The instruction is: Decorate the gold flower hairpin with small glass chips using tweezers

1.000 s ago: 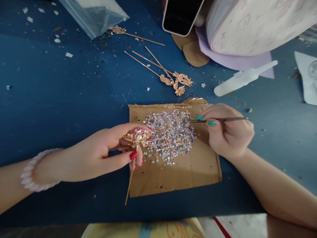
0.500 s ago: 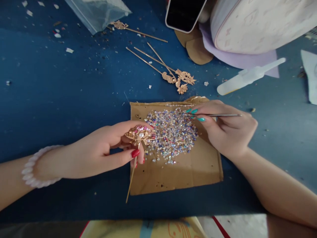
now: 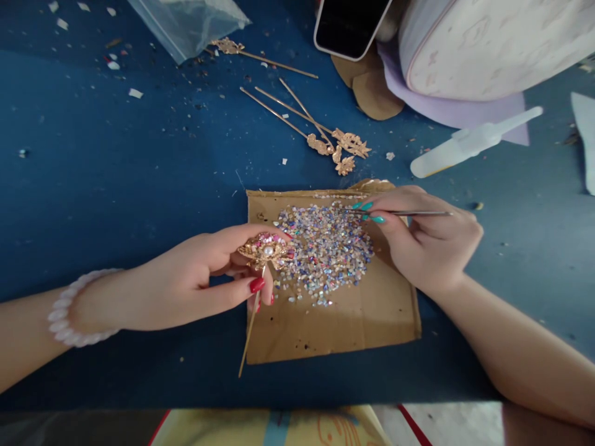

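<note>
My left hand [image 3: 195,282] pinches a gold hairpin [image 3: 264,253] by its ornate head, which carries a pearl and small coloured stones; the pin's stick hangs down toward me. My right hand [image 3: 427,238] grips thin metal tweezers [image 3: 400,213], whose tips rest at the upper right of a heap of tiny iridescent stones [image 3: 325,248]. The heap lies on a piece of brown cardboard [image 3: 334,322] on the blue table. The two hands are a short way apart, on either side of the heap.
Three more gold hairpins [image 3: 320,136] lie beyond the cardboard, and another [image 3: 260,57] near a clear plastic bag [image 3: 190,21]. A phone [image 3: 351,25], a pale round case [image 3: 488,43], a white glue bottle [image 3: 469,142] and scattered chips sit on the table [image 3: 116,173].
My right hand has slid the tweezers a little to the left and up over the heap. My left hand keeps the hairpin in nearly the same spot.
</note>
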A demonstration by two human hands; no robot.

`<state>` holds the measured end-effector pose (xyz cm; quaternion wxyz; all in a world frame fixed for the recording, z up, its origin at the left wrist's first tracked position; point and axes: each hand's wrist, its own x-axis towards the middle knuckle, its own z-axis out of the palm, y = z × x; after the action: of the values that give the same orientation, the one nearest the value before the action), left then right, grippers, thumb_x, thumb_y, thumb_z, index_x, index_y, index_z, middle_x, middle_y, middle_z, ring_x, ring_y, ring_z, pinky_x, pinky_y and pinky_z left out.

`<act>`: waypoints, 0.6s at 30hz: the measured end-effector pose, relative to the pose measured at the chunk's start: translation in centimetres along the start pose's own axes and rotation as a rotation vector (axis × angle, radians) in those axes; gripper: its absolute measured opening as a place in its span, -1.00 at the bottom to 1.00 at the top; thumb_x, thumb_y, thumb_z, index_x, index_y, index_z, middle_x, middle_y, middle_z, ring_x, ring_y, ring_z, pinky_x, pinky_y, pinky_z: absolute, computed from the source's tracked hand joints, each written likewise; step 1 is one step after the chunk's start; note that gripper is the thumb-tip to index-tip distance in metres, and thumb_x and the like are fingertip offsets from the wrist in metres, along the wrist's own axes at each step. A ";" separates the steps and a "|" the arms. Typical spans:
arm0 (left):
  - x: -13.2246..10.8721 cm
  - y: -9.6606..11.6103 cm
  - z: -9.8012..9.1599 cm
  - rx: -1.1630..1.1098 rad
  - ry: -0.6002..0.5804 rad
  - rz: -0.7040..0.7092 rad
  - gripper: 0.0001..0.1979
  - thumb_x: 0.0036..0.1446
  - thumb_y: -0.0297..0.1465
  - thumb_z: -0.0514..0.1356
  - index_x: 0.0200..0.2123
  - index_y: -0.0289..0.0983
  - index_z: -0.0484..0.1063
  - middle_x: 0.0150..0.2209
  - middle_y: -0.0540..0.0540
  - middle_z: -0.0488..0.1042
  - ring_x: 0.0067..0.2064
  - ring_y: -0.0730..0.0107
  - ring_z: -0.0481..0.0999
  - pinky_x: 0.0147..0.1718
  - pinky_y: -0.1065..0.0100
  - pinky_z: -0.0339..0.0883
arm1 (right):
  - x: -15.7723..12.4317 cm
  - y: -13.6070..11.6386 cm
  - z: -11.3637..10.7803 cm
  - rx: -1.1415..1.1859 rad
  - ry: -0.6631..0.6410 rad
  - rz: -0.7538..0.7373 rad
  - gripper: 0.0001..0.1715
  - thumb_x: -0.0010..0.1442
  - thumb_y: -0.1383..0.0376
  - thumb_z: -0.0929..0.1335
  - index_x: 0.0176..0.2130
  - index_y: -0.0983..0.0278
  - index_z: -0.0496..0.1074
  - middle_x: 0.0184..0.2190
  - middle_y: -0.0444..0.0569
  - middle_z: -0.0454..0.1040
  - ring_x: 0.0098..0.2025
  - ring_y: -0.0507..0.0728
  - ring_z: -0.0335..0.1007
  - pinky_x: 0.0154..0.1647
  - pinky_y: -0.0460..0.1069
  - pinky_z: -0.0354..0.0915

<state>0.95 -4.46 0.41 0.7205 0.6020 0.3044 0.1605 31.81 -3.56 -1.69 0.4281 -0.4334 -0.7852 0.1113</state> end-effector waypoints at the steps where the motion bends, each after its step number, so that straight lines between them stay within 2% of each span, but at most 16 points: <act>1: 0.0 -0.1 -0.1 0.011 -0.007 0.009 -0.57 0.39 -0.57 0.06 0.28 -0.25 0.17 -0.28 0.06 0.58 -0.28 0.58 0.60 -0.17 0.58 0.51 | 0.0 0.0 0.0 -0.007 -0.001 0.007 -0.79 0.29 0.46 0.42 -0.26 0.13 0.55 -0.32 -0.17 0.65 -0.27 0.14 0.62 -0.21 0.07 0.52; 6: 0.1 -0.4 -0.3 0.035 -0.038 0.056 -0.55 0.40 -0.56 0.06 0.30 -0.23 0.15 -0.26 0.06 0.59 -0.27 0.59 0.62 -0.17 0.59 0.52 | 0.1 0.0 -0.1 -0.021 0.002 0.002 -0.79 0.29 0.47 0.41 -0.30 0.15 0.54 -0.33 -0.17 0.65 -0.27 0.13 0.61 -0.21 0.05 0.52; 18: 0.2 -0.7 -0.5 0.048 -0.042 0.076 -0.52 0.40 -0.57 0.06 0.31 -0.16 0.15 -0.26 0.07 0.60 -0.27 0.58 0.62 -0.17 0.59 0.54 | -0.1 0.1 0.0 0.000 0.003 -0.006 -0.77 0.29 0.47 0.41 -0.24 0.12 0.55 -0.33 -0.19 0.64 -0.26 0.14 0.62 -0.19 0.07 0.51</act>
<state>0.65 -4.10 -0.40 0.7057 0.6333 0.2698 0.1676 31.91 -3.57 -1.78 0.4297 -0.4311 -0.7859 0.1095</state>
